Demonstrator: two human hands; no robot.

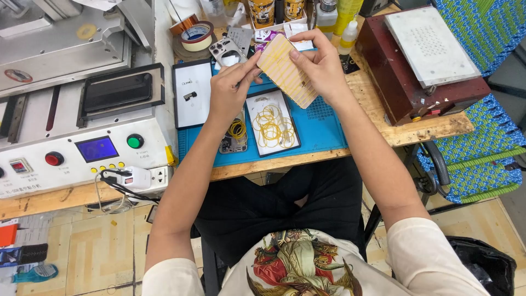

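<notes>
Pale panel wrapped in yellow rubber bands (286, 70), upper centre of frame, lifted above blue mat (323, 129). Left hand (230, 90) pinching its lower-left edge; right hand (320, 66) clamped on upper-right side. Risk: 1 band snapping off under stretch, panel dropping onto worktop (422, 131).

both hands (274, 77) | hold banded panel (286, 71) | above blue mat (323, 129) | loose yellow bands (272, 129)

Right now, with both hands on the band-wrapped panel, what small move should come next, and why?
Probably the left hand slides the next band along the panel while the right hand steadies it: yellow bands already cross the panel, and loose rubber bands lie below.
</notes>
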